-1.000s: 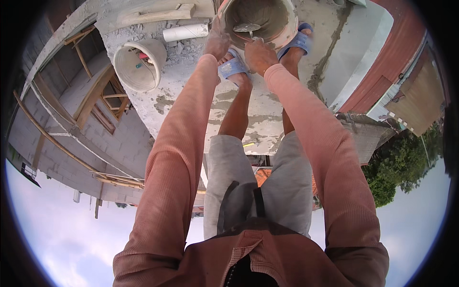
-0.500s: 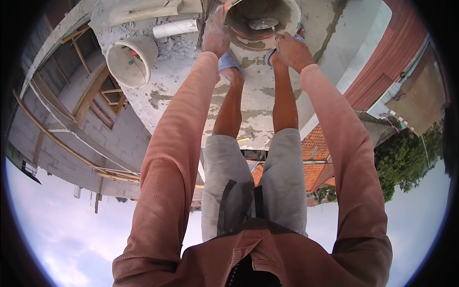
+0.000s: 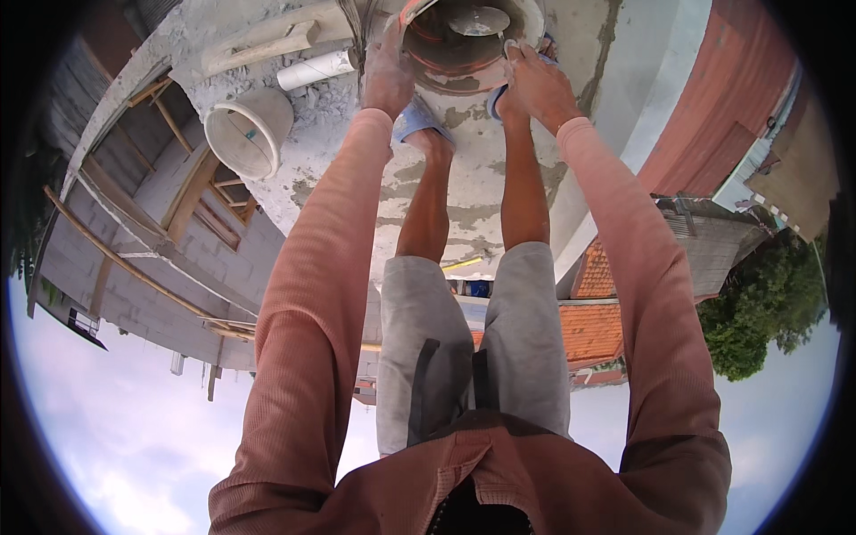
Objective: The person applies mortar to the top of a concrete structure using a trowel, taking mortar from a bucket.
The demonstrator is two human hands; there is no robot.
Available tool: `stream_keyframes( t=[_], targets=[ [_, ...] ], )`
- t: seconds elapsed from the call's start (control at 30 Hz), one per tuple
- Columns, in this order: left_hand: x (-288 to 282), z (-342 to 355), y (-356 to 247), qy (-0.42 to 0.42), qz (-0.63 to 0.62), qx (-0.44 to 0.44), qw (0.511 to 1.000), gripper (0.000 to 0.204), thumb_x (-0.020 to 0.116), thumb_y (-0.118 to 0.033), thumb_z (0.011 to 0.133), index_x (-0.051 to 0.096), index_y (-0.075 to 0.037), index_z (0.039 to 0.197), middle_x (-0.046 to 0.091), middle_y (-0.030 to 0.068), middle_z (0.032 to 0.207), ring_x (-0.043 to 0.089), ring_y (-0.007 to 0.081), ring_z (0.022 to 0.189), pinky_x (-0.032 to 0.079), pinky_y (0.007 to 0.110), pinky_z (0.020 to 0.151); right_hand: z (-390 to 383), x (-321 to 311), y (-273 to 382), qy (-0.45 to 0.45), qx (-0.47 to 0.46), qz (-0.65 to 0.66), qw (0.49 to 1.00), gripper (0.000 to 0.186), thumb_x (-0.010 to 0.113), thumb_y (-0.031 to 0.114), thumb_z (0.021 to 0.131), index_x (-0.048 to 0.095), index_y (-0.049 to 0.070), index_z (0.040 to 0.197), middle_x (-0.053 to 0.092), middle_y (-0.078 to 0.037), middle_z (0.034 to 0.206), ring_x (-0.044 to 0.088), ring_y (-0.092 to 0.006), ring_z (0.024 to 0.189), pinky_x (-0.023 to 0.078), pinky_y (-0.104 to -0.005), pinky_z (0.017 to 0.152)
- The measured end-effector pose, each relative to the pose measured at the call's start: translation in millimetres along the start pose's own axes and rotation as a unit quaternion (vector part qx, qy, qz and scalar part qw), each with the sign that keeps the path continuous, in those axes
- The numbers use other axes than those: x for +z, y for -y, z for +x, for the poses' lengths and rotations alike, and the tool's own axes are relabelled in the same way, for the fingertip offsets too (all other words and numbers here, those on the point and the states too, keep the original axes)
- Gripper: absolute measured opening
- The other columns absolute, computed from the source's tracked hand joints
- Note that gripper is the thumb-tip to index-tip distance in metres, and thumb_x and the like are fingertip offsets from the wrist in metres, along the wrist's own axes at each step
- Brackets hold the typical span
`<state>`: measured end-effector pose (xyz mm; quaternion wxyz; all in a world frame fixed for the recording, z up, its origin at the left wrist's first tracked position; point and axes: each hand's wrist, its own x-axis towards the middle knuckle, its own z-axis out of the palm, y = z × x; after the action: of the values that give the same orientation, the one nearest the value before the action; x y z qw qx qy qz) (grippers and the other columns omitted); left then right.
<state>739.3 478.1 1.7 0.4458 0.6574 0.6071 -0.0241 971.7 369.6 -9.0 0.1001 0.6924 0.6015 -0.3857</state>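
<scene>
At the top of the view a mortar-smeared bucket (image 3: 455, 78) is tilted so that its inside shows. My left hand (image 3: 388, 78) is closed on its left rim, fingers partly hidden. My right hand (image 3: 542, 87), at the bucket's right side, is closed around the thin handle of a trowel. The trowel's rounded metal blade (image 3: 480, 20) lies inside the bucket. What the bucket holds is dark and hard to make out.
My feet in blue sandals (image 3: 417, 120) stand just below the bucket on rough concrete. To the left are a white bucket (image 3: 278, 120) on its side or tilted, a white pipe (image 3: 316, 69), rubble and a wooden plank (image 3: 263, 46). A pale low wall (image 3: 664, 80) runs along the right.
The trowel blade has shifted toward the far side of the bucket. Both hands have moved slightly left in the view, still at the bucket, and the whole view has shifted a little.
</scene>
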Motion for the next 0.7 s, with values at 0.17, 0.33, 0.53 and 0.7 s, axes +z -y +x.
stream_keyframes(
  t=[0.17, 0.33, 0.53, 0.7],
  targets=[
    [7.3, 1.6, -7.8, 0.013, 0.025, 0.033, 0.999, 0.071, 0.054, -0.008, 0.092, 0.03, -0.019, 0.157, 0.058, 0.0331, 0.119, 0.052, 0.0509, 0.116, 0.042, 0.056, 0.103, -7.6, 20.6, -20.4, 0.01, 0.023, 0.037, 0.999, 0.035, 0.05, 0.016, 0.098, 0.052, 0.006, 0.132, 0.061, -0.018, 0.121, 0.07, -0.0415, 0.099, 0.058, -0.0507, 0.083],
    [1.2, 0.1, -12.3, 0.012, 0.038, 0.007, 0.999, 0.07, 0.054, -0.008, 0.091, 0.032, -0.019, 0.157, 0.058, 0.0336, 0.119, 0.053, 0.0511, 0.115, 0.042, 0.056, 0.102, -6.8, 9.3, -8.1, -0.032, -0.006, 0.025, 0.999, 0.039, 0.048, 0.022, 0.102, 0.05, 0.01, 0.139, 0.06, -0.015, 0.127, 0.067, -0.0389, 0.106, 0.057, -0.0492, 0.087],
    [4.3, 3.6, -10.1, 0.005, 0.056, 0.034, 0.998, 0.07, 0.054, -0.008, 0.092, 0.031, -0.018, 0.158, 0.056, 0.0339, 0.124, 0.053, 0.0514, 0.115, 0.042, 0.055, 0.103, 5.2, 6.4, 6.1, 0.023, 0.004, -0.009, 1.0, 0.043, 0.053, 0.015, 0.096, 0.051, 0.01, 0.139, 0.061, -0.015, 0.126, 0.068, -0.0355, 0.106, 0.057, -0.0473, 0.087],
    [3.7, 0.0, -4.5, 0.003, 0.06, 0.043, 0.997, 0.071, 0.054, -0.008, 0.093, 0.031, -0.022, 0.158, 0.055, 0.0334, 0.126, 0.054, 0.0526, 0.117, 0.043, 0.055, 0.105, 2.9, -2.9, -0.1, -0.012, -0.026, -0.016, 0.999, 0.035, 0.051, 0.015, 0.098, 0.053, 0.008, 0.132, 0.064, -0.015, 0.12, 0.07, -0.0406, 0.101, 0.058, -0.0492, 0.083]
  ],
)
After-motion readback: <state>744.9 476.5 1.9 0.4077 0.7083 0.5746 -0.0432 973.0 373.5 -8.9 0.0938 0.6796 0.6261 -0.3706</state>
